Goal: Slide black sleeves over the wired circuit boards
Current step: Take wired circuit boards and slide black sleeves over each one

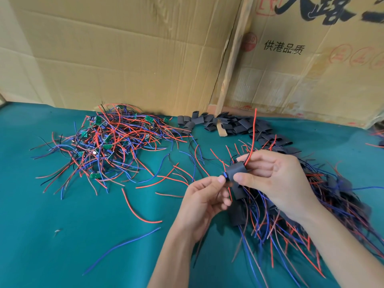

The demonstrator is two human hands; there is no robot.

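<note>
Brown corrugated cardboard box (311,65), printed face: small black characters "供港品质" legible. Above these, large black brush characters, cropped, unreadable. Left of the small characters, faded red round seal, illegible.

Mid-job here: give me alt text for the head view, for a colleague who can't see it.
Both hands hold one black sleeve above a green table: the left hand pinches its near end, the right hand grips its far side. A pile of unsleeved wired boards lies left, loose sleeves behind.
</note>
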